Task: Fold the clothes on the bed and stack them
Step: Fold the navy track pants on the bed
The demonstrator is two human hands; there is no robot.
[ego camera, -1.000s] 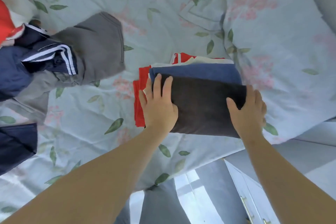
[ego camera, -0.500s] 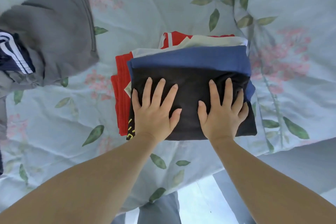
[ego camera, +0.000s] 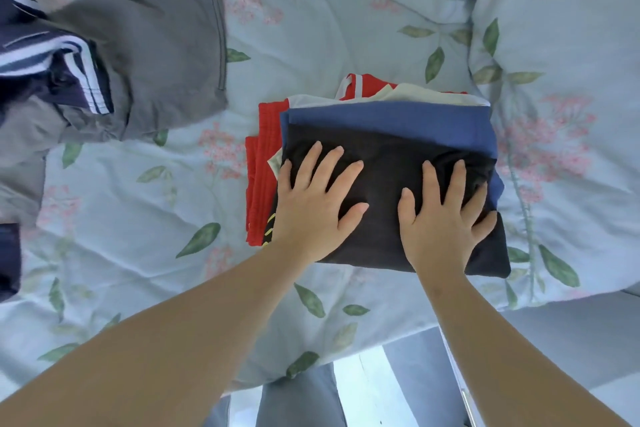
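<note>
A stack of folded clothes lies on the bed near its front edge. On top is a folded black garment (ego camera: 384, 163). Under it show a blue garment (ego camera: 388, 118), a cream one (ego camera: 415, 95) and a red one (ego camera: 261, 177). My left hand (ego camera: 311, 204) presses flat on the left half of the black garment, fingers spread. My right hand (ego camera: 443, 218) presses flat on its right half, fingers spread too. Unfolded clothes lie to the left: a grey garment (ego camera: 162, 45) and a navy one with white stripes (ego camera: 52, 59).
The bed is covered by a pale blue floral duvet (ego camera: 311, 28). A pillow (ego camera: 571, 28) in the same print lies at the right. Another dark navy piece (ego camera: 8, 260) sits at the far left edge. Below the bed's front edge is floor (ego camera: 363, 392).
My right hand moved from the stack's right edge onto the top of the black garment. Both hands now press flat side by side. The view has shifted closer to the stack.
</note>
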